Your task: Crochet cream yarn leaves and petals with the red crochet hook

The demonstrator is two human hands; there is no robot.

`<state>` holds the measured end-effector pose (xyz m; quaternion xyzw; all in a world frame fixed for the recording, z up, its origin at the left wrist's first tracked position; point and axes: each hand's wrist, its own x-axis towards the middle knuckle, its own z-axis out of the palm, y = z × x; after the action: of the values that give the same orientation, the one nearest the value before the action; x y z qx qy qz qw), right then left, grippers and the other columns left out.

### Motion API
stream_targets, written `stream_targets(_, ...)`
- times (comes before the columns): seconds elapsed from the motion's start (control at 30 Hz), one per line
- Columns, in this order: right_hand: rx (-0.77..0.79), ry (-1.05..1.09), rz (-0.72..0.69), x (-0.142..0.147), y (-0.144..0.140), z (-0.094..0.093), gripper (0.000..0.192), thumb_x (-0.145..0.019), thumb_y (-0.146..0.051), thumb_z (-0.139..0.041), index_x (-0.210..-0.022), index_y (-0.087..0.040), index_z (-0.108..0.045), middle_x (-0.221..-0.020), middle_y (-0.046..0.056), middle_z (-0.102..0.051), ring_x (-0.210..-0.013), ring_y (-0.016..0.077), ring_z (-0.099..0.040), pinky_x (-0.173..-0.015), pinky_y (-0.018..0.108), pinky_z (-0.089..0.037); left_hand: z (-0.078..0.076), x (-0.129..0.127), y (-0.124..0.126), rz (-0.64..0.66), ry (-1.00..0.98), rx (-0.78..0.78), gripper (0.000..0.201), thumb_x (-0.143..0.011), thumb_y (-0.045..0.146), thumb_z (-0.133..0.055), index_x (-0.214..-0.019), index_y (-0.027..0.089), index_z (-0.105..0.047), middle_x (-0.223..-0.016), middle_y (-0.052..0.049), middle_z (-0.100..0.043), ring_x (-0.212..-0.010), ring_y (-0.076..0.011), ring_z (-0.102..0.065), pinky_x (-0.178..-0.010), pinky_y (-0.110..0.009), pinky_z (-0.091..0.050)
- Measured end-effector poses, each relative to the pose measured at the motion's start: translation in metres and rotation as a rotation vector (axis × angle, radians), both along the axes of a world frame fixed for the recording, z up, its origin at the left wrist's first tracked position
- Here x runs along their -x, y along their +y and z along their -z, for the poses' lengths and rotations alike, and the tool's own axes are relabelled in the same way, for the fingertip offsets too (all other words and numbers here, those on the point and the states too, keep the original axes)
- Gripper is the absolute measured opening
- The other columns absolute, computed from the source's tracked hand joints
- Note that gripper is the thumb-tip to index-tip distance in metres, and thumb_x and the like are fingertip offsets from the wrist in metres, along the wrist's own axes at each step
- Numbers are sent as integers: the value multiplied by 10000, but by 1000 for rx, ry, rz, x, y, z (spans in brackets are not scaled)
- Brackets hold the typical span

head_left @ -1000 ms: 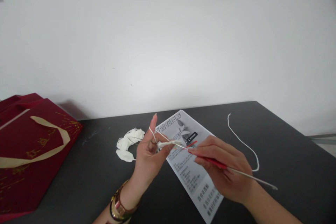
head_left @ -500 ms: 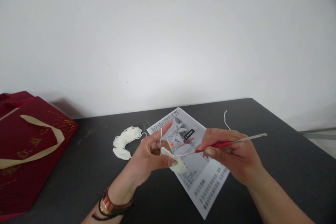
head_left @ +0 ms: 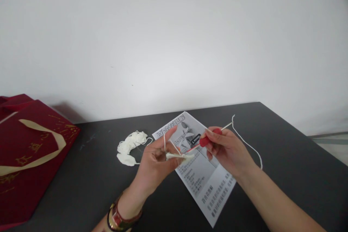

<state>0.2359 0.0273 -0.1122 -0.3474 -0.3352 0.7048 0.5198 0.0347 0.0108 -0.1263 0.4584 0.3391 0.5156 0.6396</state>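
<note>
My left hand (head_left: pixel 157 161) pinches a small white crocheted piece (head_left: pixel 179 156) between thumb and fingers, with white yarn looped over its raised forefinger. My right hand (head_left: pixel 227 148) grips a crochet hook with a red handle (head_left: pixel 209 138); its metal tip points into the white piece and its other end sticks up to the right. Both hands hover above a printed instruction sheet (head_left: pixel 202 181) lying on the black table (head_left: pixel 89 185).
Several finished white crocheted pieces (head_left: pixel 129 146) lie left of the sheet. A loose white yarn strand (head_left: pixel 250 145) trails across the table at the right. A red gift bag with a cream ribbon handle (head_left: pixel 29 152) lies on the table's left side. A white wall stands behind.
My right hand has turned the hook: its free end swung from low right up to pointing up-right, and the tip is back in the white piece. My left hand tilted the piece flatter.
</note>
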Motion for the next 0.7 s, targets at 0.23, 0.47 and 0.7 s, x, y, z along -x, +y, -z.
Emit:
stream_targets(0.23, 133, 115, 44, 19, -4, 11, 226, -724, -332, -794, -757, -114, -747, -540, -24, -592, -419, 34, -485, -418, 129, -490, 9, -15, -9, -363, 52, -210, 603, -714, 61, -760, -1203, 398, -653, -670, 63, -626, -727, -123, -576, -721, -242, -469)
stream_targets(0.47, 37, 58, 144, 27, -11, 10, 233, -730, -344, -793, -806, -127, -762, -563, -11, -639, -447, 57, -551, -459, 158, -525, 8, -20, -10, -464, 68, -253, 618, -689, 30, -762, -1185, 386, -667, -662, 60, -658, -714, -140, -599, -757, -281, -483)
stream_targets(0.7, -274, -236, 272, 26, -21, 10, 100, -784, -262, -747, -838, -180, -767, -724, 40, -747, -550, 118, -641, -535, 222, -559, 11, -21, -8, -471, 37, -101, 547, -656, 55, -798, -1136, 301, -708, -675, 72, -661, -738, -132, -599, -921, -302, -419)
